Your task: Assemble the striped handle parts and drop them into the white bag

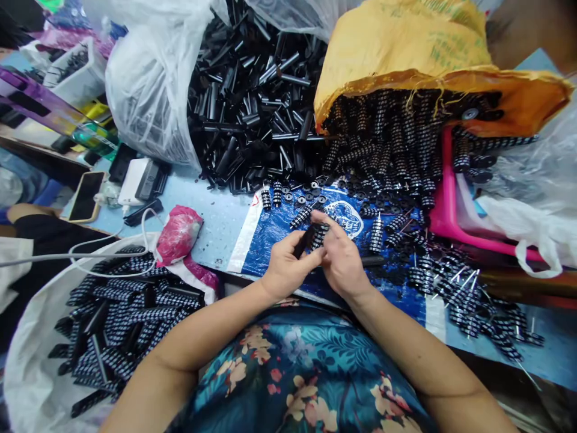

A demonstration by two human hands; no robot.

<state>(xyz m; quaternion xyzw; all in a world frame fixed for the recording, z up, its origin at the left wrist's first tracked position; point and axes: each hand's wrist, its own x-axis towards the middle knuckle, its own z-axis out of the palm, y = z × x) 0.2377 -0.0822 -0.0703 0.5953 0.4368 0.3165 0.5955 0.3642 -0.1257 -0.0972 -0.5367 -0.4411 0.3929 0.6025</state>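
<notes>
In front of my body, both hands meet above the blue printed sheet. My left hand (pixel 291 261) is closed round a black piece, its thumb pointing toward my right hand. My right hand (pixel 343 260) is closed on the other end, with its fingers partly blurred. Between them shows a black roller with a pale checked pattern (pixel 320 236), partly hidden by the fingers. Another checked roller (pixel 301 216) lies just beyond my hands, and one with a thin metal pin (pixel 375 234) is to the right. Small black washers (pixel 303 198) are scattered behind.
A clear bag (pixel 153 90) spills black plastic pieces (pixel 252 108). Beside it, a yellow sack (pixel 401 42) spills checked rollers (pixel 396 138). A pink-rimmed bin (pixel 444 222) stands right; a white sack (pixel 31 355) of finished-looking checked pieces sits low left. A phone (pixel 87 196) and cable lie left.
</notes>
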